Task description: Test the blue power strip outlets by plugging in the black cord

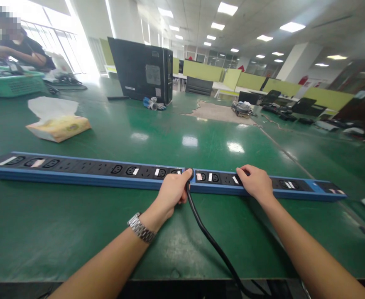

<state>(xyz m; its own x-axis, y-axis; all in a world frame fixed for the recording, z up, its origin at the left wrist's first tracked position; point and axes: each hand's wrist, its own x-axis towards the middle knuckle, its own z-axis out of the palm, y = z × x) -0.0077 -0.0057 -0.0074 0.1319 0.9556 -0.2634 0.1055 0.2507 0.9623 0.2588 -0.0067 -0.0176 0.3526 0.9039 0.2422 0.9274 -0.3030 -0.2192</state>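
A long blue power strip (101,179) with a black face of sockets lies across the green table. Several sockets carry small white or pinkish stickers. My left hand (174,189) is closed around the strip near its middle, thumb pressed at the spot where a thick black cable (205,232) meets it. From there the cable runs down over the table's front edge. Farther right, my right hand (257,182) grips the strip with the thumb on its socket face; the fingers behind it are partly hidden. A metal watch (141,227) is on my left wrist.
A tissue pack (59,126) sits behind the strip at left. Farther back stand a black computer case (141,70) with gloves (154,104) beside it, and a green basket (12,83) near a seated person (29,52). A small metal device (243,109) lies beyond a torn patch of table covering.
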